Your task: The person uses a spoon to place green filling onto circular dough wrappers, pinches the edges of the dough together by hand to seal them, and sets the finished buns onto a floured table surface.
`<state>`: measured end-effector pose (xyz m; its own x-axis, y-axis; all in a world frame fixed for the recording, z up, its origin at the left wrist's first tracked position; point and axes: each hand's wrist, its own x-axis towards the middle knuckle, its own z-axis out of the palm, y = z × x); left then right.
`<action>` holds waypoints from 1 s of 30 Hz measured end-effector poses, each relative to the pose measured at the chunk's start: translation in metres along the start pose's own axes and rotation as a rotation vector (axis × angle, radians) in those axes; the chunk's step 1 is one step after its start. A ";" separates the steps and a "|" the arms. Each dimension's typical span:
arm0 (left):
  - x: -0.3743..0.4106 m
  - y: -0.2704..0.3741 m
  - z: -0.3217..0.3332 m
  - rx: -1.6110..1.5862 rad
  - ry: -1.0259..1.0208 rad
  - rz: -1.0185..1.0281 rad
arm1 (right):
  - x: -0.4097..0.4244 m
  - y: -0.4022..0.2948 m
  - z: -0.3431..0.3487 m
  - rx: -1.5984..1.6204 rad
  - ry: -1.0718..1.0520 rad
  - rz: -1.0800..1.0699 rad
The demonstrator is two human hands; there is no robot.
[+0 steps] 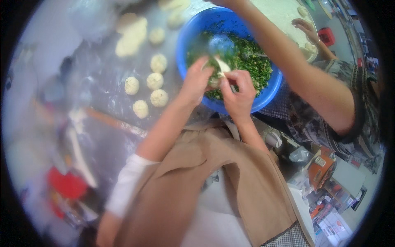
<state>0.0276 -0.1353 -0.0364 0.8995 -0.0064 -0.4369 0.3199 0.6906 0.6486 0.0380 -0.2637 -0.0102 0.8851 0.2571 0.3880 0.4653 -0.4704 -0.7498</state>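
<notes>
Over a blue plastic basin [180, 46], my left hand [197, 78] cups a dough wrapper [222, 66] with green filling showing inside it. The thumb and fingers of my right hand [239, 89] pinch the wrapper's near edge. A small grey piece shows between those right fingers; what it is cannot be made out. Chopped green filling [260, 69] lies in the basin, and a metal utensil [253, 55] rests in it at the right. To the left of my left hand, several pleated stuffed buns [159, 98] sit on the floured worktop [108, 89].
A co-worker's forearm [287, 64] reaches across the basin's right side; their other hand [305, 29] is by a round floured tray [277, 12] holding buns. Flat dough pieces [132, 37] lie at the upper left. A rolling pin [117, 122] lies left of my left forearm.
</notes>
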 end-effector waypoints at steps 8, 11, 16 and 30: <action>-0.005 0.005 -0.008 -0.165 -0.118 0.002 | -0.001 0.002 0.002 0.151 0.047 0.422; 0.002 -0.001 -0.006 0.074 -0.006 0.047 | 0.008 0.009 -0.002 0.075 -0.089 0.329; -0.003 0.000 -0.003 0.167 0.088 0.106 | 0.008 0.000 -0.007 -0.254 -0.059 -0.130; -0.002 0.026 -0.018 -0.027 -0.184 -0.132 | 0.010 0.029 -0.007 0.327 -0.176 0.400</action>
<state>0.0288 -0.1041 -0.0299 0.8904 -0.2281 -0.3939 0.4325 0.6939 0.5757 0.0605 -0.2801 -0.0241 0.9641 0.2629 -0.0366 0.0400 -0.2803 -0.9591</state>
